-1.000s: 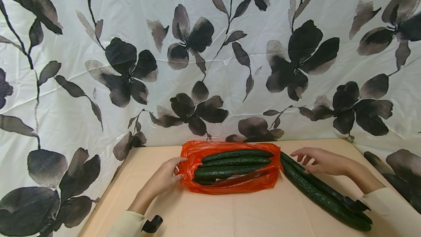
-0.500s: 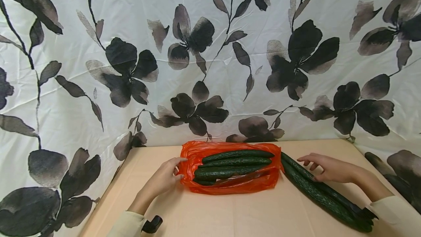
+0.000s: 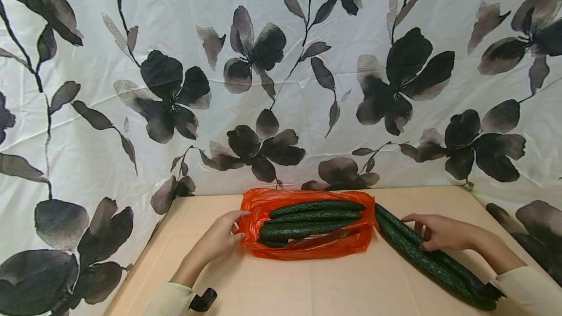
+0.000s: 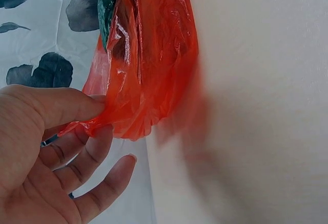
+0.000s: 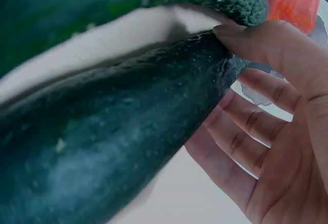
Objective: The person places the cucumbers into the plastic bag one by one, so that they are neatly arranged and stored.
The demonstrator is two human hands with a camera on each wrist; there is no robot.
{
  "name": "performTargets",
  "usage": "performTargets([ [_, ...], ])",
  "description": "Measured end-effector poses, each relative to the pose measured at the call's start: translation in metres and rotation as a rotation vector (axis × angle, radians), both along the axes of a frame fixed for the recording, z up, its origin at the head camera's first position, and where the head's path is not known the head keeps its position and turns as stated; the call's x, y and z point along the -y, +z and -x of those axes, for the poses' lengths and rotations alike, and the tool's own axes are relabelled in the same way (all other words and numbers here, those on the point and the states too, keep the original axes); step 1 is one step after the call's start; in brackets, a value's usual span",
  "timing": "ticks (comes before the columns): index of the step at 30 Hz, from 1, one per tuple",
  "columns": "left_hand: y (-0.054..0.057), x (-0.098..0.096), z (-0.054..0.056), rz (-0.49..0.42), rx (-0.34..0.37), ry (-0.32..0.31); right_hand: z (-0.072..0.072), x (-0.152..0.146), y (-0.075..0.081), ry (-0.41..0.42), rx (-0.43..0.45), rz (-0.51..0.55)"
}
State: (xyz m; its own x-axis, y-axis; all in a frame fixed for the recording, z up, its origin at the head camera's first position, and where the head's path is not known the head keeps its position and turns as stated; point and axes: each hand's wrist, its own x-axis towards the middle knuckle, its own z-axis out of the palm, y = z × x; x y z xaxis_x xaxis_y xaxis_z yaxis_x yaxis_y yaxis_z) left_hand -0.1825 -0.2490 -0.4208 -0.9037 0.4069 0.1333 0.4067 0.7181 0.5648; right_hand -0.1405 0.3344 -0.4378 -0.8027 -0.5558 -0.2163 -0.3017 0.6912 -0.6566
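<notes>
My left hand [image 3: 217, 238] pinches the left end of a red plastic bag [image 3: 307, 252], thumb against fingers, as the left wrist view shows at the gathered plastic [image 4: 97, 119]. Several dark green cucumbers [image 3: 303, 229] lie side by side in the bag, showing through its opening. To the right, two long cucumbers lie slantwise next to each other outside it. My right hand [image 3: 448, 232] holds the right-hand cucumber [image 5: 102, 137], thumb on top and fingers on its far side. The left-hand cucumber [image 3: 421, 260] lies beside it, with a narrow gap between them in the right wrist view.
Everything lies on a pale beige table [image 3: 281, 286]. Behind it hangs a white cloth [image 3: 325, 111] printed with dark flowers. A black wrist camera [image 3: 203, 299] sits by the left sleeve; another dark device [image 3: 491, 290] is near the right sleeve, over the cucumber ends.
My right hand has moved right and toward me along the two loose cucumbers, and its thumb and fingers have come onto the right-hand one. The left hand and the bag stay in place.
</notes>
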Motion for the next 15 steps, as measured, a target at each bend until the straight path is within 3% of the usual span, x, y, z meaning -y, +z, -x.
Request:
performTargets([
  [8,-0.001,-0.002,0.001,-0.005,-0.006,0.004,0.008,-0.002,0.000,-0.023,-0.001,-0.045],
  [15,-0.001,-0.005,0.002,0.002,-0.001,0.032,0.018,-0.003,0.002,-0.020,-0.065,-0.134],
])
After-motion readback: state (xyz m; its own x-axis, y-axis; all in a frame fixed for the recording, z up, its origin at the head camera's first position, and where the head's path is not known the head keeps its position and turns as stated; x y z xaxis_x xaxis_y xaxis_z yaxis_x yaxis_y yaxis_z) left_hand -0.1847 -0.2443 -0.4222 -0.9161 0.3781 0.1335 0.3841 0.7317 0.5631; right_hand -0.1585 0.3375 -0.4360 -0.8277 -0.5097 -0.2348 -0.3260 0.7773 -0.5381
